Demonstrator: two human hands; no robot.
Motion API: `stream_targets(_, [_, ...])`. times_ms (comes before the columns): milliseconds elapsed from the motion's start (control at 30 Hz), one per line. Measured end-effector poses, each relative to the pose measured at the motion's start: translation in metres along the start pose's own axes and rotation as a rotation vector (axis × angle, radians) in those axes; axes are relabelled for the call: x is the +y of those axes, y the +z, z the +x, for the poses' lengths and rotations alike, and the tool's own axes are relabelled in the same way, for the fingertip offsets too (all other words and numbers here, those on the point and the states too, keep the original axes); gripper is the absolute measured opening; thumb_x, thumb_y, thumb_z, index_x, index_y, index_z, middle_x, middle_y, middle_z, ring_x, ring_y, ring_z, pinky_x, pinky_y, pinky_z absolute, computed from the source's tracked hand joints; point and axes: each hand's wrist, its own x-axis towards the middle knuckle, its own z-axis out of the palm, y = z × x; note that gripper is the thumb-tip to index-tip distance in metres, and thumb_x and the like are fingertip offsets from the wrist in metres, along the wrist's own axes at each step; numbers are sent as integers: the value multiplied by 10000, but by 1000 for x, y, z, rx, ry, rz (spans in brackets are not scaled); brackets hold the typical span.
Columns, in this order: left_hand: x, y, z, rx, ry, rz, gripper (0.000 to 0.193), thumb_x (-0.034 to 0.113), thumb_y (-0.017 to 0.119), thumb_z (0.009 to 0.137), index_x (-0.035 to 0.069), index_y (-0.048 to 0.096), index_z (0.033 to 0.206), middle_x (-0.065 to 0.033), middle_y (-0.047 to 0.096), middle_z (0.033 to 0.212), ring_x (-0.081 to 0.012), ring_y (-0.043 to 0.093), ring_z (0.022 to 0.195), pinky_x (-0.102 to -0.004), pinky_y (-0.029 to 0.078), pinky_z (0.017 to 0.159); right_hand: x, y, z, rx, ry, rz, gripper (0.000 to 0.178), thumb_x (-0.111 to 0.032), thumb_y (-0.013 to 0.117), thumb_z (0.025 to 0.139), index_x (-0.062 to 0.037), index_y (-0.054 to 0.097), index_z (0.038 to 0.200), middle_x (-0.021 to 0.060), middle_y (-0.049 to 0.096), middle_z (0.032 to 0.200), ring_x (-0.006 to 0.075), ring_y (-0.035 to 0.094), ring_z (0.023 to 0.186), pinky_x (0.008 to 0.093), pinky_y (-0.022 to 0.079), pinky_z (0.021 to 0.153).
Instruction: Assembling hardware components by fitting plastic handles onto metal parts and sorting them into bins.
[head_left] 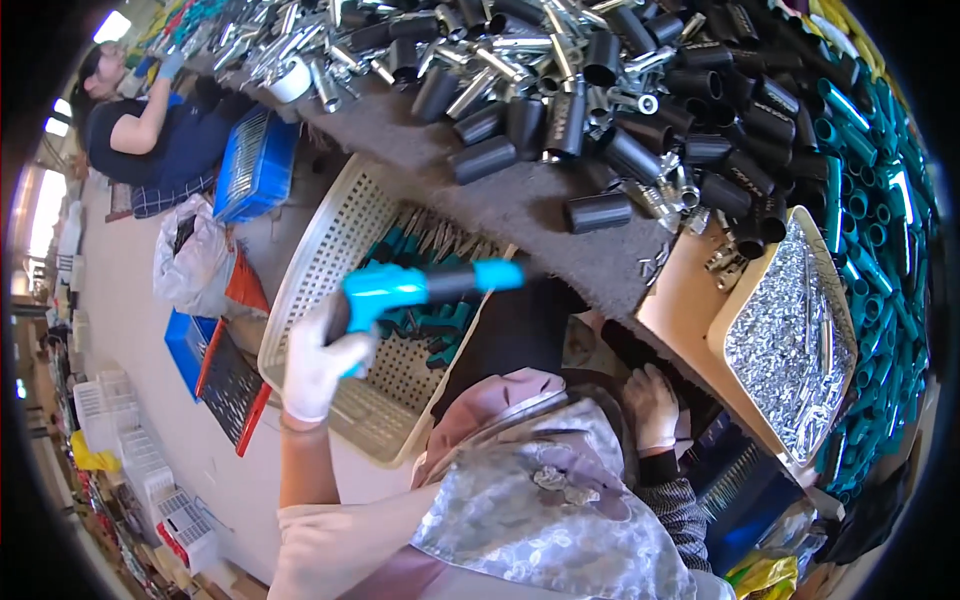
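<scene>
My left hand [322,365], in a white glove, is closed round the handle of a teal-and-black pistol-grip tool [400,287]. The tool is slightly blurred and points to the right, above a cream plastic basket [330,225]. Inside the basket lie several teal-and-black handled tools [405,320] with metal shafts. My right hand [652,405], gloved too, is low beside my lap, near the table's edge. Its fingers are curled, and what they hold, if anything, is hidden.
Black sleeves [630,155] and metal sockets [500,65] heap on the grey-covered table [390,130]. A tray of small metal parts [790,340] and teal tubes [875,220] lie right. A co-worker [150,130] sits far left, near a blue crate [255,165].
</scene>
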Motion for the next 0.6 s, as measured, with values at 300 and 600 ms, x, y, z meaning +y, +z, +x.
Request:
stream_targets(300, [-182,10,42,284,-158,-52,188,140,754,857,40,638,966,-16,586,648,-98,552,500,-262,423,455,26,37,-7,-49,-24,-249,330,-229,602,1039,28,658,1237,142,706,1098,250,694,1012,376,565,923])
stream_targets(600, [-458,43,82,-29,-551,463,602,464,649,919,-92,689,1147,-328,692,1139,-466,643,1162,-462,507,935,22,39,-12,-22,-88,-254,319,-200,575,1048,34,659,1249,147,715,1072,225,698,935,340,575,873])
